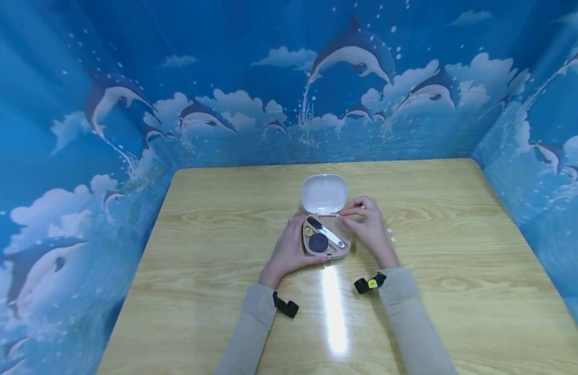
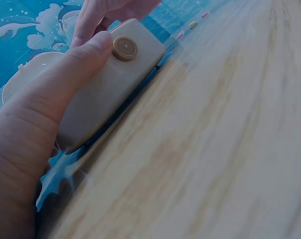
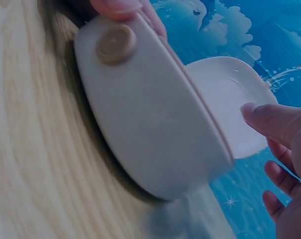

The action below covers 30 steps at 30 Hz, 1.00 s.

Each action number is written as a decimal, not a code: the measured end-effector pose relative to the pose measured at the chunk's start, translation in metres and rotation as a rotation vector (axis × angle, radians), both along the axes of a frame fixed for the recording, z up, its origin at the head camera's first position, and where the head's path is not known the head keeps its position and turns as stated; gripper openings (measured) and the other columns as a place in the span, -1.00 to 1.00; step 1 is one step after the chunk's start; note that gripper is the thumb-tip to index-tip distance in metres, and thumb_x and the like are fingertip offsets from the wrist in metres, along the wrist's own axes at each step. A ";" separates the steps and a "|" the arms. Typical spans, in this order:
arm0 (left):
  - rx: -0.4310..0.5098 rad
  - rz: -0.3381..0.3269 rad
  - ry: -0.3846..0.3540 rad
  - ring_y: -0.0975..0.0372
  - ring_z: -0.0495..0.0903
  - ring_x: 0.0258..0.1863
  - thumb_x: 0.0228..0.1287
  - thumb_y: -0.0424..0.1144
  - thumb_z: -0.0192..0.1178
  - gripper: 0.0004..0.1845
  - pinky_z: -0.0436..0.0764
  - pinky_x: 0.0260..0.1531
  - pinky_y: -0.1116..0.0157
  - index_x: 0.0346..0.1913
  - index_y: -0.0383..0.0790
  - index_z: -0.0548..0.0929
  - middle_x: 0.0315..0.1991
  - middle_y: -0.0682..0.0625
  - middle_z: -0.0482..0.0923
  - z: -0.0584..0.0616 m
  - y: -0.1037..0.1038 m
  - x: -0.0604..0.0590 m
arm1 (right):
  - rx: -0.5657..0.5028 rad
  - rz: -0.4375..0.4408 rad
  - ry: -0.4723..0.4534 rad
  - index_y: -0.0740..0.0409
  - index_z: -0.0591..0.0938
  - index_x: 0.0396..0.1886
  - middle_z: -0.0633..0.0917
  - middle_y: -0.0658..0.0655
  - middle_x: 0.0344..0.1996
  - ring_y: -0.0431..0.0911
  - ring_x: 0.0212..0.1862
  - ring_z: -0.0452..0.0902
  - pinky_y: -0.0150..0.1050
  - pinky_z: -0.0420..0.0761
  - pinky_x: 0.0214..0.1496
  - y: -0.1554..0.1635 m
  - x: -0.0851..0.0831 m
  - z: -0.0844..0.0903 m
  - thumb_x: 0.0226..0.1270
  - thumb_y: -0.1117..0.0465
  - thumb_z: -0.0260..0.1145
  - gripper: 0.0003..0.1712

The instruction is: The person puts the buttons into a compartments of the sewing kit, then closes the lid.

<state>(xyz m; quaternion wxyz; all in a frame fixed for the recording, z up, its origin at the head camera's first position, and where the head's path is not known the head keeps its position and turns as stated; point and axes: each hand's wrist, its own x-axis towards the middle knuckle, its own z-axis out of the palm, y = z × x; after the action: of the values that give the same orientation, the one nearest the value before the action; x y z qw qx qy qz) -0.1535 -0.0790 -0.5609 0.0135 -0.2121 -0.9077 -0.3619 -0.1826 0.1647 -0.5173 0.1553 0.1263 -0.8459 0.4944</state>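
Note:
A small white case [image 1: 338,257] with a beige inside stands on the table, its white lid [image 1: 324,192] swung back. My left hand [image 1: 289,249] grips the case from the left, thumb along the front beside a round tan button [image 2: 125,48]. Inside lie a black-and-white slim tool [image 1: 326,232], a dark round piece [image 1: 318,242] and a small gold round piece [image 1: 309,232]. My right hand [image 1: 369,226] is at the back right corner of the case, near the hinge, with thumb and forefinger close together. Whether a small thing sits between those fingertips is not clear.
Small white round bits [image 1: 390,234] lie on the wood-grain table [image 1: 457,250], right of my right hand. A blue dolphin-print curtain [image 1: 251,125] closes off the back and both sides. Black camera straps [image 1: 286,307] circle both wrists.

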 end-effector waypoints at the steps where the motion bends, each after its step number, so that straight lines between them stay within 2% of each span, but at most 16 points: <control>1: -0.004 0.000 0.001 0.20 -0.16 0.56 -0.31 0.59 0.35 0.40 0.06 0.49 -0.01 0.59 0.04 -0.04 0.57 0.06 0.01 0.000 0.000 0.000 | -0.014 0.005 -0.012 0.19 0.79 -0.43 0.61 0.20 -0.17 -0.04 -0.02 0.35 -0.14 0.35 0.11 -0.003 -0.001 -0.001 0.01 0.34 0.59 -0.88; 7: -0.013 0.008 -0.006 0.19 -0.15 0.56 -0.31 0.58 0.36 0.40 0.06 0.49 0.00 0.59 0.04 -0.04 0.57 0.06 0.01 0.000 -0.002 0.001 | -0.008 0.018 -0.045 0.15 0.80 -0.41 0.59 0.07 -0.19 -0.04 -0.02 0.36 -0.09 0.36 0.12 -0.017 -0.002 -0.007 0.01 0.28 0.59 -0.87; 16: -0.015 0.002 0.001 0.17 -0.14 0.56 -0.28 0.57 0.36 0.38 0.07 0.50 0.01 0.59 0.02 -0.03 0.57 0.04 0.01 0.001 -0.001 0.000 | 0.082 -0.003 0.004 0.12 0.79 -0.46 0.58 0.05 -0.23 -0.02 -0.07 0.35 -0.05 0.28 0.09 -0.029 -0.003 -0.019 0.00 0.26 0.61 -0.88; 26: -0.018 0.005 -0.006 0.18 -0.15 0.56 -0.28 0.57 0.35 0.37 0.07 0.49 -0.01 0.58 0.06 -0.04 0.57 0.06 0.00 0.001 -0.001 0.000 | 0.096 -0.014 -0.009 0.12 0.79 -0.46 0.57 0.03 -0.23 -0.02 -0.05 0.35 -0.06 0.26 0.07 -0.030 -0.002 -0.019 0.02 0.25 0.60 -0.89; 30: -0.009 0.003 -0.016 0.17 -0.16 0.56 -0.27 0.57 0.36 0.37 0.09 0.48 -0.03 0.59 0.07 -0.04 0.57 0.07 -0.01 0.001 0.000 0.000 | 0.073 -0.009 -0.015 0.14 0.79 -0.45 0.56 0.04 -0.22 -0.01 -0.03 0.35 -0.02 0.28 0.12 -0.029 -0.002 -0.016 0.03 0.25 0.60 -0.88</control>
<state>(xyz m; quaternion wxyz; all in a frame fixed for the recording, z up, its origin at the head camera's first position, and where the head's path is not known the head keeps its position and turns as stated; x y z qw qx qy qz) -0.1536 -0.0792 -0.5603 0.0059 -0.2077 -0.9097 -0.3595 -0.1844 0.1359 -0.5330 0.1465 0.1247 -0.8651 0.4632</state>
